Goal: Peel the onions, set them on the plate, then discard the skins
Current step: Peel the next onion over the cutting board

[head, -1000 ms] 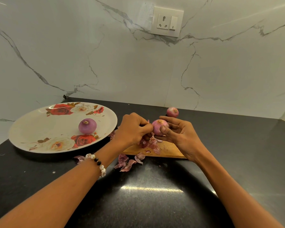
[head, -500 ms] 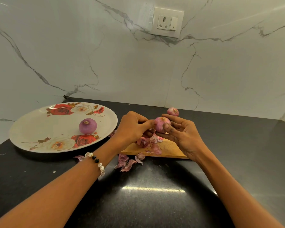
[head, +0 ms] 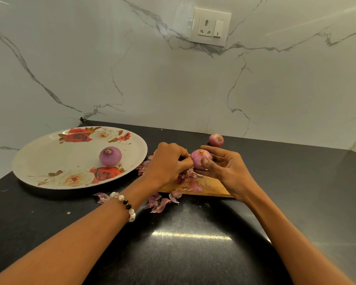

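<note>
Black countertop [head: 193,254], floral plate [head: 49,161] at left w/ one peeled onion [head: 110,156] on it, wooden board [head: 210,187] under scattered skins [head: 158,202], right hand [head: 226,167] gripping half-peeled onion [head: 199,158] above board, left hand [head: 169,161] curled, prob. pinching its skin, unpeeled onion [head: 216,140] behind near wall.

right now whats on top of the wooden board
Loose onion skins lie on the wooden board. Both hands hold an onion above it. The left hand covers the board's left part, so anything there is hidden.
</note>
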### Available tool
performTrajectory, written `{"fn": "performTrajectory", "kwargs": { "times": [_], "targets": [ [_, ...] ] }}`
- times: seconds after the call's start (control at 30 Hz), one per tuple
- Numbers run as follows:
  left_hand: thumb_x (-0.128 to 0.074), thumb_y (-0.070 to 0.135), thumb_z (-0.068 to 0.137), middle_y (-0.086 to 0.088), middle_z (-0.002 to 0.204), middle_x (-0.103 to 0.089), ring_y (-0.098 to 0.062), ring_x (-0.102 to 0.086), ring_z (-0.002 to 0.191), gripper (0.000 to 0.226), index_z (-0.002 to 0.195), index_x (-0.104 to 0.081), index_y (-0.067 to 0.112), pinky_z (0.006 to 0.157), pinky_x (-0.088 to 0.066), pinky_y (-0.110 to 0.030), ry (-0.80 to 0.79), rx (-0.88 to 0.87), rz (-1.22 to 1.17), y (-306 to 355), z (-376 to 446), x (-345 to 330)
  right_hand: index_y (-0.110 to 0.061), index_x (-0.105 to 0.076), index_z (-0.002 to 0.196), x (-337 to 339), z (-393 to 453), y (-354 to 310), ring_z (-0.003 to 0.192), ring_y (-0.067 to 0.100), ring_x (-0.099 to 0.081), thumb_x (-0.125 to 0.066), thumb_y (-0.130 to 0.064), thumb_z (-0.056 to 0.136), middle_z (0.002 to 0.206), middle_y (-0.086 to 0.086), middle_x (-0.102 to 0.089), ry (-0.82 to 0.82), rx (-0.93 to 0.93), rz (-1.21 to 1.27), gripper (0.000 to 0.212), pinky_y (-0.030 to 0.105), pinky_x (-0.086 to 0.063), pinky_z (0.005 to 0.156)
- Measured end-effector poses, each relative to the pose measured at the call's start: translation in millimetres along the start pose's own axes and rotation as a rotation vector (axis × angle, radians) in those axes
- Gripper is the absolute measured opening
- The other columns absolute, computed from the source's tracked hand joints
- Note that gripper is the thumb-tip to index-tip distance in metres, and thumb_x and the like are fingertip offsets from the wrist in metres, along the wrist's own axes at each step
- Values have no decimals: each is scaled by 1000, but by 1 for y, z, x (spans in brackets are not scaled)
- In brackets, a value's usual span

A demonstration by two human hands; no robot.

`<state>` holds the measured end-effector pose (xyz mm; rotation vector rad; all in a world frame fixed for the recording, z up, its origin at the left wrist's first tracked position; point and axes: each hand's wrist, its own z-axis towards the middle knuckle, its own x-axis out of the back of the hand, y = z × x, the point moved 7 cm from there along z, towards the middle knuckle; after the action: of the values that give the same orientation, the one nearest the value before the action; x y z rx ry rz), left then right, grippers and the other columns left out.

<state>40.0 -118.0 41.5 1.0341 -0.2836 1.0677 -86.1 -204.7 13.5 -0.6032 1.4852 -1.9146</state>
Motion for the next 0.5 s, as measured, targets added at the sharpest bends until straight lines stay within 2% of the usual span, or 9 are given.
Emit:
{"fn": "performTrajectory", "kwargs": {
  "times": [0.07,0.2,0.33,0.43,0.5],
  "targets": [
    [-66,12,80,-3,60,-65,-12,-53,54,14,70,-74,9,57,-44,-26,21,-2,2,1,1,1,1,-57,128,1,0,0,100,30,-71,-68,-11,78,115,17,-68,3,0,7,54,35,-60,78],
    [-66,11,83,-4,75,-73,-11,-64,65,12,85,-77,9,66,-53,-24,62,31,-35,-1,3,8,4,-57,127,1,1,-1,101,32,-70,-67,-11,78,115,18,-69,12,-4,65,52,38,-60,80],
    [-69,15,85,-1,84,-75,-2,-63,65,13,95,-77,13,68,-51,-9,134,13,-88,3,3,18,4,-57,125,1,2,-3,101,32,-70,-67,-11,75,114,21,-69,32,-14,140,53,36,-61,77],
    [-73,17,83,-1,88,-75,-3,-65,72,16,98,-76,13,72,-51,-9,186,-71,-123,11,2,24,4,-58,123,1,2,-2,99,32,-71,-67,-11,75,113,21,-69,42,-23,163,52,36,-61,76],
    [-74,16,82,-3,88,-75,-8,-68,76,16,97,-76,11,73,-52,-13,171,-172,-59,19,1,23,5,-58,123,2,2,-2,98,32,-71,-67,-11,75,112,21,-69,46,-27,173,52,37,-61,76]
  ]
}}
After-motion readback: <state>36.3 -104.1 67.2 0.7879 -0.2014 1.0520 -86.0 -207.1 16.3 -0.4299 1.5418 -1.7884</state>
